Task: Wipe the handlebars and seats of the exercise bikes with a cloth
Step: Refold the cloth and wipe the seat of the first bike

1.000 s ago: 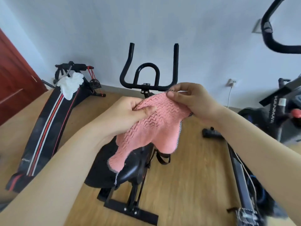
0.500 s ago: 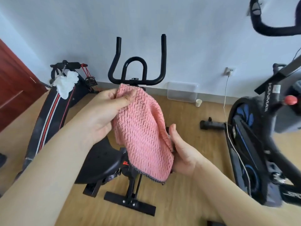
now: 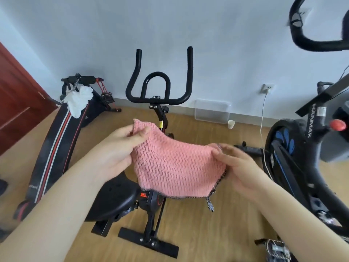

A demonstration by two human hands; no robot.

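A pink knitted cloth (image 3: 175,167) is stretched in the air between both hands, above the middle exercise bike. My left hand (image 3: 117,148) pinches its upper left corner. My right hand (image 3: 236,163) grips its right edge. The bike's black handlebars (image 3: 158,87) stand free behind the cloth, near the wall. Its black seat (image 3: 113,197) lies below my left forearm, partly hidden by it. A second bike (image 3: 294,156) stands at the right, with its handlebar (image 3: 317,44) at the top right corner.
A black bench with red and white stripes (image 3: 54,146) leans at the left, a white rag (image 3: 79,101) hanging on it. A red-brown door (image 3: 17,103) is far left. A clear plastic box (image 3: 212,110), a paper cup (image 3: 230,124) and a white cable (image 3: 262,125) lie by the wall.
The cloth hung folded from my left hand with my right hand under it. Now my right hand has moved up and right, and the cloth is spread wide between both hands.
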